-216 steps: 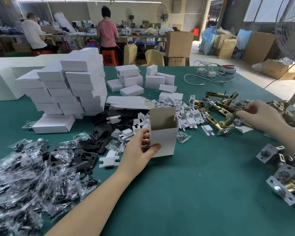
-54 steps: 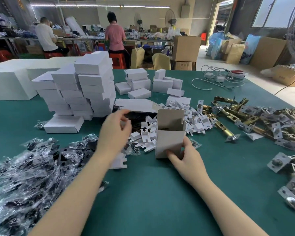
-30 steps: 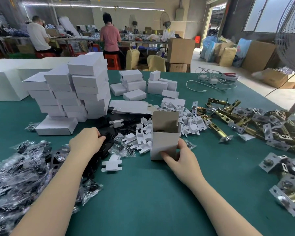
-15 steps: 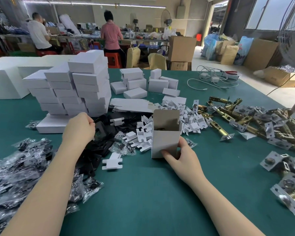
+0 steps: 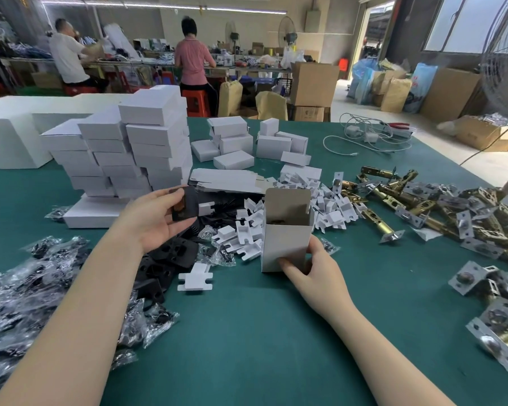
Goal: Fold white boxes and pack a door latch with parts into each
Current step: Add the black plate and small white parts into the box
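The right hand (image 5: 311, 268) fingers clamp an upright, open-topped white box (image 5: 285, 230); the left hand (image 5: 156, 218) fingers pinch a flat black plate (image 5: 185, 207), possibly a strike plate.

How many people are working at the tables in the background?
2: one in a white shirt at far left, one in a pink shirt standing near the middle. Clutter may hide others.

One open white box (image 5: 285, 241) stands upright; one black plate (image 5: 185, 207) is held; two people (image 5: 192, 58) work behind; heaped latches (image 5: 440, 206) defy counting.
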`<state>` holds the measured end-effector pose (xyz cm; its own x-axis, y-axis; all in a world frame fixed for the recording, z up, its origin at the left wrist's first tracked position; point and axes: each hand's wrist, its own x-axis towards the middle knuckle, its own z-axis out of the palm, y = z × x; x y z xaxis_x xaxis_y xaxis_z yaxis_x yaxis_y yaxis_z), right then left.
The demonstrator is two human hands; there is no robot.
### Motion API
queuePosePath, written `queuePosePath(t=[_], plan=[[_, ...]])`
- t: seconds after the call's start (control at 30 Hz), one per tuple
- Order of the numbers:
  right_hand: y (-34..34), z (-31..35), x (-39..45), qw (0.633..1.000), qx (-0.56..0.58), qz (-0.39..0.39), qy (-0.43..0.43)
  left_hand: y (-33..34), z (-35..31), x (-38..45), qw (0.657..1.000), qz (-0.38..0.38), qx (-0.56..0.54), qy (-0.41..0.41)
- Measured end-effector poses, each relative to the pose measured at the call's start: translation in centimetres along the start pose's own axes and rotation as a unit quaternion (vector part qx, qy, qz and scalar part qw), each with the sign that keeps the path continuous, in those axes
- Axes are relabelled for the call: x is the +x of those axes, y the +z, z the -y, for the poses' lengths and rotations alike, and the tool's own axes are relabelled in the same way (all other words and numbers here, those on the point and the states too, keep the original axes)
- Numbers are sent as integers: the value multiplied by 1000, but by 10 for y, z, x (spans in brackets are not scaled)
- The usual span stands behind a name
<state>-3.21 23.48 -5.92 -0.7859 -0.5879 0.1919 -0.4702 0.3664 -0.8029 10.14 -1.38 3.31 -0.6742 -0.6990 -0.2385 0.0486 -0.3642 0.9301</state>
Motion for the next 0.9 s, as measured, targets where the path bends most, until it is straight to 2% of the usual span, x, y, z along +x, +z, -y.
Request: queuePosePath(t=[0.1, 0.27, 0.57, 0.77, 0.9], plan=[[0, 0, 0, 1000, -1, 0, 1, 4, 2, -2, 999, 34, -27, -8], [0, 0, 0, 1000, -5, -1, -5, 7, 5, -5, 997, 70, 42, 15], [1, -2, 1, 1000, 0, -4, -10, 15, 11, -10, 989, 23, 144, 29], [1, -3, 1, 1000, -1, -4, -13, 22, 12, -7, 998, 44, -44, -17], [2, -4, 2, 1000, -1, -4, -14, 27, 10, -6, 971, 53, -220, -74]])
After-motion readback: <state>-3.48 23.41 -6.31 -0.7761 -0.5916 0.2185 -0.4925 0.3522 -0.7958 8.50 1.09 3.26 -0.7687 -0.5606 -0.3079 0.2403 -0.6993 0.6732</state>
